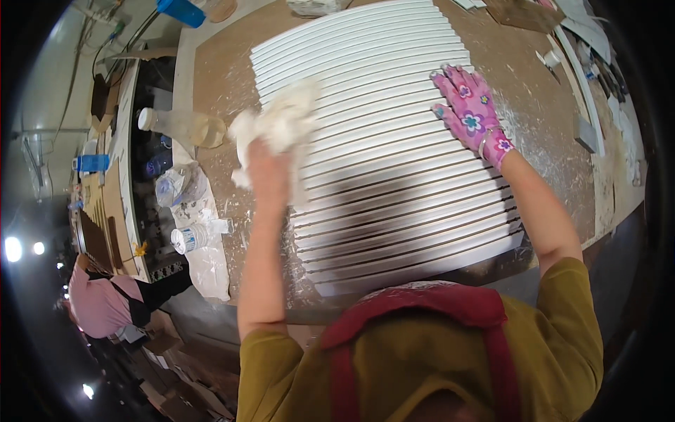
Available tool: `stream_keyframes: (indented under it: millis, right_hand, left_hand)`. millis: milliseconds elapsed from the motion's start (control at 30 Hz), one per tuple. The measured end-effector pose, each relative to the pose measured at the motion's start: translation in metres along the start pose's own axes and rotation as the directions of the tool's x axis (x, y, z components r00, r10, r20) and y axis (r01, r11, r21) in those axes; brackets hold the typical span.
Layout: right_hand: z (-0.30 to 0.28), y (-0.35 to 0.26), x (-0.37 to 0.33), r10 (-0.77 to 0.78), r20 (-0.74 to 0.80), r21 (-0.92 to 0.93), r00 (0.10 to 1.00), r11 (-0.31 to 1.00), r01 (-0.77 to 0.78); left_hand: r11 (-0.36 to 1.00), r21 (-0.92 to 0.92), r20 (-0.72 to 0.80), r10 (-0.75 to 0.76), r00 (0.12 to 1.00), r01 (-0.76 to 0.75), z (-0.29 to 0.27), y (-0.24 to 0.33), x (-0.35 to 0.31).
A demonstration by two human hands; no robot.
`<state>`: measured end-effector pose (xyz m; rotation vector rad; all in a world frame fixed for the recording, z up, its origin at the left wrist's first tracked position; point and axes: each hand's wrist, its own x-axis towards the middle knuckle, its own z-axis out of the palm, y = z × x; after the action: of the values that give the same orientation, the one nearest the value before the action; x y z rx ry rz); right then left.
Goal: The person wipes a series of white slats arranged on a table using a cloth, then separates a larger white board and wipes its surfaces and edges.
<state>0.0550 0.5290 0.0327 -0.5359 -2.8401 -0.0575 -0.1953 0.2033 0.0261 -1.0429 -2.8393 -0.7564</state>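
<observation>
Many long white strips [394,141] lie side by side across the brown work board. My left hand [269,172] is bare and closed on a crumpled white rag [285,116], which is over the left ends of the strips. Motion smears both the rag and the fingers a little. At the strips' right ends my right hand [471,112], in a pink flowered glove, lies flat with its fingers apart. Its fingertips touch the strips, and nothing is gripped in it.
Left of the strips are a clear bottle with a white cap [179,126], a plastic jug [176,184] and a small white tub [191,239]. A grey block [584,133] sits at the board's right edge. Another person in pink [109,299] stands at a bench far left.
</observation>
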Motion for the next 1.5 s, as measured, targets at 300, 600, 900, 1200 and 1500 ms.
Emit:
stream_keyframes:
  millis: [300,600,900,1200,1500]
  right_hand:
    - [0.004,-0.004,0.002,0.02,0.013,0.008,1.0,1.0,-0.02]
    - [-0.005,0.001,0.002,0.004,0.003,0.023,1.0,1.0,-0.004]
    - [0.022,0.023,0.096,0.026,0.033,-0.02,0.999,0.999,-0.026]
    - [0.029,0.017,0.094,0.055,0.061,-0.034,0.997,0.998,-0.053]
    - [0.028,0.017,0.095,0.066,0.05,-0.011,0.997,0.998,-0.065]
  left_hand:
    - [0.951,-0.106,0.212,0.307,0.928,-0.291,0.053,0.166,0.022]
    - [0.919,-0.383,-0.045,-0.123,0.991,0.096,-0.009,0.004,0.011]
    - [0.906,0.012,0.073,0.42,0.904,-0.422,0.057,0.167,0.069]
    - [0.997,0.064,0.098,-0.047,0.994,0.041,0.01,-0.006,0.081]
    - [0.937,0.119,0.012,0.331,0.944,-0.33,0.032,0.071,0.073]
